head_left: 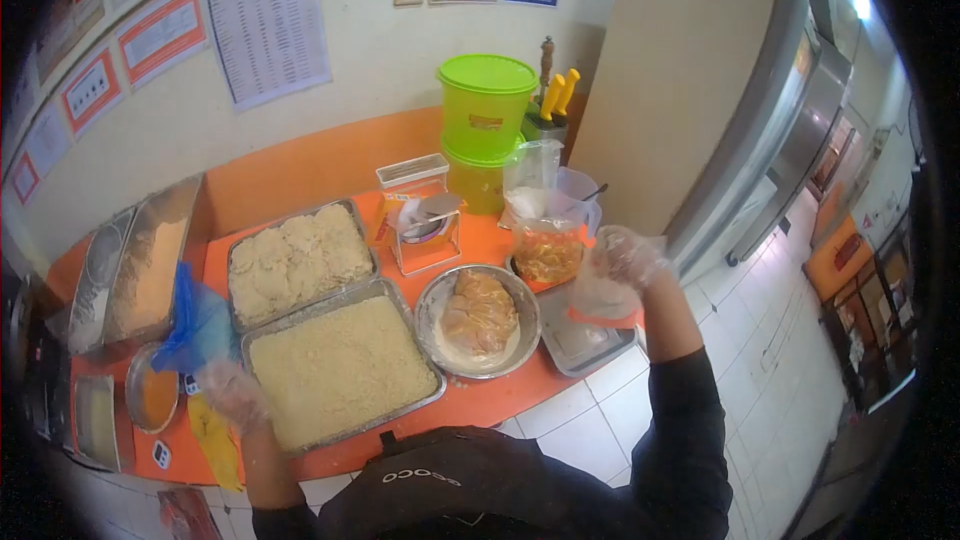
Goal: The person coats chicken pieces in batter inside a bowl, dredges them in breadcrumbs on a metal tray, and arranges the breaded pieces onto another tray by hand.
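Note:
My left hand (232,395), in a clear plastic glove, is at the left edge of the crumb tray (340,365), touching or just below a blue plastic bag (190,320). My right hand (628,258), also gloved, is closed on a clear plastic bag (605,292) above the grey lid (585,340) at the right. Between the hands, a metal bowl (427,325) holds raw meat (478,315) in pale liquid. Behind the crumb tray lies a tray of coated pieces (300,260). A bag of orange food (548,252) stands beside my right hand.
Green tubs (488,105), a knife block (545,130) and a scale (425,225) stand at the back. Metal containers (150,270), an orange-filled bowl (158,400), a timer (161,454) and a yellow cloth (213,440) are at the left.

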A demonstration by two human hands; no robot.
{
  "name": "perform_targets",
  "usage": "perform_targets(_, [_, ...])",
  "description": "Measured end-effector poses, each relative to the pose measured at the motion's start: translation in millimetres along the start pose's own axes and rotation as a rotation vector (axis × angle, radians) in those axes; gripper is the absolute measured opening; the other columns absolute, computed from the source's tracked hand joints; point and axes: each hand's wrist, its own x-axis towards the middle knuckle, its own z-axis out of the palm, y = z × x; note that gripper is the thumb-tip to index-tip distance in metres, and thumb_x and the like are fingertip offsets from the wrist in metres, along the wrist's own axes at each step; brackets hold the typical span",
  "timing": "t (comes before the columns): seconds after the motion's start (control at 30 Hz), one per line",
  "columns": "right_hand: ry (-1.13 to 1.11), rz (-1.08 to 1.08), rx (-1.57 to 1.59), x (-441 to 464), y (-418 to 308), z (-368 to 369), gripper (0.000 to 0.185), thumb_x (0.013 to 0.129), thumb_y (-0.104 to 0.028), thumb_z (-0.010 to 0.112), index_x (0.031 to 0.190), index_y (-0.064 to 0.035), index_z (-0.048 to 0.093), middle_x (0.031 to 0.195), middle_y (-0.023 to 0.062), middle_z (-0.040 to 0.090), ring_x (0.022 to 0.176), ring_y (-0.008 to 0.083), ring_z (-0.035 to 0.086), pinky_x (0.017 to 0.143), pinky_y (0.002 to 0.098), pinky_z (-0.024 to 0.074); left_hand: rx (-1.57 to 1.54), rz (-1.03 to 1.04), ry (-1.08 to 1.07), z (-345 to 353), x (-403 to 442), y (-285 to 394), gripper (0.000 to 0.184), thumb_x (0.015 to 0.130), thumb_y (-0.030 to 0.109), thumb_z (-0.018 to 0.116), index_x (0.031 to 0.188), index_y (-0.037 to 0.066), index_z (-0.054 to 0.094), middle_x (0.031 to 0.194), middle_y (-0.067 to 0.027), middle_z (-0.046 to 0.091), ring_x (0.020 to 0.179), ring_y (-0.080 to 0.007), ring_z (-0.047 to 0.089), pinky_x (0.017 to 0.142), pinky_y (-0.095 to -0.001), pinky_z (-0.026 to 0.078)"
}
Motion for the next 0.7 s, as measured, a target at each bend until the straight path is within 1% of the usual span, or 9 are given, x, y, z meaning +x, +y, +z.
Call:
perform_targets(0.13, [-0.247, -0.047, -0.484, 29.1, -22.7, 42.2, 0.034, 0.065, -0.022, 0.067, 0.093, -0.0064, 0.059, 0.088, 0.0137, 0.061, 0.086, 0.0318, 0.059, 0.073, 0.0396, 0.0482, -0.241, -0.158, 0.161, -12.0, -46.9, -106.8, 0.016, 0.086, 0.017, 0.051, 0.091, 0.002, 0.055, 0.088, -0.0098, 0.056, 0.086, -0.0227, 0.053, 0.079, -0.0316, 0.042])
perform_targets(0.3, [0.163, -0.09, -0.416, 38.3, -100.1, 16.2, 0.052, 0.066, -0.02, 0.067, 0.114, -0.0067, 0.051, 0.106, 0.0174, 0.056, 0.101, 0.0348, 0.052, 0.084, 0.0427, 0.0447, 0.781, 0.099, -0.052, -15.8, -108.5, -203.6, 0.017, 0.091, 0.016, 0.042, 0.097, 0.004, 0.052, 0.09, -0.0073, 0.057, 0.092, -0.0211, 0.054, 0.087, -0.0306, 0.039])
perform_targets(0.37, [0.543, -0.377, -0.536, 31.5, -83.0, 44.8, 0.061, 0.068, -0.022, 0.068, 0.122, -0.0059, 0.046, 0.113, 0.0187, 0.053, 0.104, 0.0364, 0.05, 0.086, 0.0443, 0.0441, 0.514, -0.232, -0.244, -17.3, -103.4, -190.0, 0.016, 0.086, 0.012, 0.044, 0.097, 0.005, 0.054, 0.089, -0.0094, 0.057, 0.086, -0.0204, 0.055, 0.079, -0.0329, 0.042])
perform_targets(0.4, [0.396, -0.374, -0.429, 30.7, -102.5, 49.4, 0.065, 0.069, -0.024, 0.068, 0.126, -0.0053, 0.043, 0.118, 0.0187, 0.05, 0.108, 0.0369, 0.048, 0.09, 0.0448, 0.0422, 0.686, -0.356, -0.435, -33.6, -87.1, -156.9, 0.016, 0.083, 0.01, 0.045, 0.096, 0.006, 0.054, 0.087, -0.0102, 0.057, 0.081, -0.0198, 0.056, 0.074, -0.0344, 0.044])
perform_targets(0.43, [0.24, -0.389, -0.323, 28.5, -121.0, 57.4, 0.069, 0.07, -0.026, 0.069, 0.129, -0.0046, 0.041, 0.123, 0.0187, 0.048, 0.111, 0.0374, 0.046, 0.093, 0.0454, 0.0403, 0.794, 0.044, 0.004, -23.9, -100.1, -166.7, 0.011, 0.085, 0.012, 0.047, 0.087, 0.008, 0.058, 0.081, -0.0067, 0.057, 0.075, -0.0237, 0.057, 0.064, -0.035, 0.047])
perform_targets(0.47, [0.107, -0.461, -0.44, 28.8, -106.9, 98.6, 0.068, 0.072, -0.03, 0.066, 0.129, -0.0025, 0.04, 0.119, 0.0189, 0.05, 0.11, 0.0372, 0.047, 0.092, 0.045, 0.04, 0.484, -0.182, -0.17, -12.3, -106.7, -178.4, 0.015, 0.088, 0.013, 0.044, 0.087, 0.008, 0.058, 0.077, -0.0052, 0.055, 0.068, -0.0233, 0.055, 0.058, -0.0342, 0.046])
perform_targets(0.57, [-0.097, -0.647, -0.296, 26.9, -116.8, 178.8, 0.067, 0.072, -0.037, 0.063, 0.125, -0.0002, 0.042, 0.118, 0.0214, 0.05, 0.113, 0.0373, 0.046, 0.094, 0.0444, 0.0369, 0.477, -0.045, -0.11, 52.6, -149.5, -236.3, 0.022, 0.094, 0.018, 0.04, 0.11, 0.009, 0.051, 0.073, -0.0013, 0.05, 0.061, -0.0104, 0.049, 0.053, -0.026, 0.043])
perform_targets(0.6, [-0.156, -0.678, -0.271, 26.0, -123.0, 197.9, 0.067, 0.071, -0.037, 0.062, 0.123, -0.0001, 0.044, 0.119, 0.0225, 0.049, 0.114, 0.0377, 0.045, 0.096, 0.0447, 0.0359, 0.778, 0.209, -0.23, 15.6, -129.9, -194.3, 0.029, 0.091, 0.017, 0.044, 0.119, 0.01, 0.044, 0.077, -0.0037, 0.053, 0.066, -0.0132, 0.052, 0.06, -0.0275, 0.046])
perform_targets(0.7, [-0.31, -0.582, -0.507, 31.6, -135.0, 226.6, 0.066, 0.07, -0.037, 0.063, 0.121, -0.0001, 0.046, 0.118, 0.023, 0.05, 0.113, 0.0379, 0.046, 0.095, 0.0451, 0.0365, 0.761, 0.087, -0.226, 16.9, -136.6, -194.4, 0.034, 0.088, 0.017, 0.046, 0.121, 0.011, 0.044, 0.074, -0.003, 0.054, 0.062, -0.0172, 0.053, 0.055, -0.0299, 0.046])
